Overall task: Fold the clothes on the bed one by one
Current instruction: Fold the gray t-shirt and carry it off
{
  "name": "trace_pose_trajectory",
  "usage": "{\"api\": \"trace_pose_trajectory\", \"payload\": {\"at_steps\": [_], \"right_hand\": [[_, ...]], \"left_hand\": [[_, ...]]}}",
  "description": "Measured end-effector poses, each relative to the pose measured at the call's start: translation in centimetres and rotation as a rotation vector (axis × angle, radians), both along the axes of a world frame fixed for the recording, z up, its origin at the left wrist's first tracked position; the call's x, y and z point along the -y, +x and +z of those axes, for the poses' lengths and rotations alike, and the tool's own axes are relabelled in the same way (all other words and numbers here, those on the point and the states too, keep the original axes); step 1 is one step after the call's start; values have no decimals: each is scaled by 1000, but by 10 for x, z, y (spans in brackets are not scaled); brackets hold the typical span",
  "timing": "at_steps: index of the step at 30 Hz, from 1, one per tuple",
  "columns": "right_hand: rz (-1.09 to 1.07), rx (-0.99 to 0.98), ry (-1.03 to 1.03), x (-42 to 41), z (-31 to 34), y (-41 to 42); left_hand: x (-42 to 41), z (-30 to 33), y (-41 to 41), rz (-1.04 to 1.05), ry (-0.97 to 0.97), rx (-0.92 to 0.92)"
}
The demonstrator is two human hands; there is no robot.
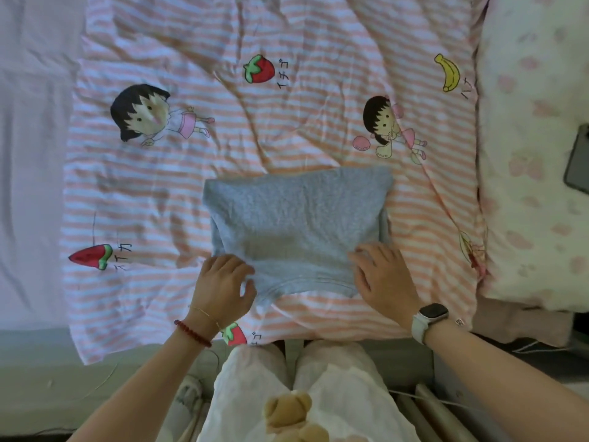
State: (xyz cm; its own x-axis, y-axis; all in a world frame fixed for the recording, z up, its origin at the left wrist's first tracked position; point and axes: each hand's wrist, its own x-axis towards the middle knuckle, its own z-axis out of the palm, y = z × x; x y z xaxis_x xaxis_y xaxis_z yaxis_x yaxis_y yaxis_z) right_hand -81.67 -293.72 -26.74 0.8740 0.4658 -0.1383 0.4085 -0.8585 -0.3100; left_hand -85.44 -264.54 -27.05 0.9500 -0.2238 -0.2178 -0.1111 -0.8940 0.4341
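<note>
A grey garment [296, 224] lies folded into a rough rectangle on the pink-and-white striped bedcover [153, 193], near the bed's front edge. My left hand [223, 282] grips the garment's near left corner, its fingers curled into the cloth and the thumb against the hem. At the near right corner my right hand [382, 272] has its fingers tucked at the garment's edge; how they lie is partly hidden. A smartwatch is on the right wrist, a red bead bracelet on the left.
A pale floral pillow [535, 154] with a dark phone [578, 161] on it lies at the right. A lilac sheet [32, 154] covers the left side. My legs in light trousers stand against the bed's front edge.
</note>
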Motion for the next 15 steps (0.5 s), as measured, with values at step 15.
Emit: {"api": "trace_pose_trajectory", "payload": {"at_steps": [15], "right_hand": [[-136,-52,-406,-9,-82,119]], "left_hand": [[-7,-86,106,325,327,-107]]}}
